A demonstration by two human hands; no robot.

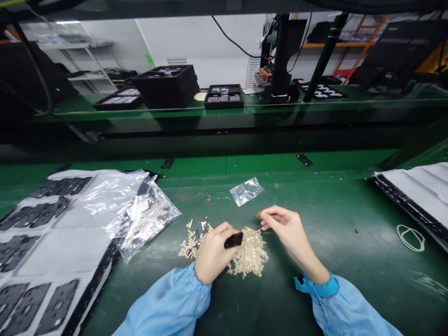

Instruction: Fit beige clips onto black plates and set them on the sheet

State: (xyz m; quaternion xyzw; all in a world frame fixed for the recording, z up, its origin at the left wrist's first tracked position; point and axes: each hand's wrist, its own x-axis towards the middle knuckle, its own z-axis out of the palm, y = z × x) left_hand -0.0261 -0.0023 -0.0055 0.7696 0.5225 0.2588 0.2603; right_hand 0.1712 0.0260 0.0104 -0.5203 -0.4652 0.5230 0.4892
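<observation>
Near edge: both sleeves come in from below.

Left hand [212, 252]: curled, thumb and fingers pinching a black part [234, 240] right over the pile [250, 256] of small pale pieces. The wrist rests at the pile's near edge.

Right hand [285, 228]: fingertips pressed together on one tan piece [259, 214], held just beyond the pile, above the surface [315, 289].

Risks, as judged:
- The tan piece is tiny and only its tip shows. If the grip is that narrow, a slip would drop it into the pile, where it would be lost among look-alikes.
- The pile is loose, with strays [191, 238] already spread to its left. A sweep of the left cuff could scatter more.
- The black part hangs over the pile. If it is let go, it could bury itself among the pieces.

Left: a large bag [147, 219] holding more pieces lies partly over trays [31, 242] of black parts. Dragging it could shift those parts. I cannot tell whether its mouth is open.

Beyond the hands: a small bag [247, 190], flat and light. A passing hand could flick it away.

Right: a white loop [411, 237] and a covered tray [420, 191], well apart from the hands, so little hazard.

Far shelf: black boxes [168, 84] and a stand [280, 70], out of reach and no concern here.
</observation>
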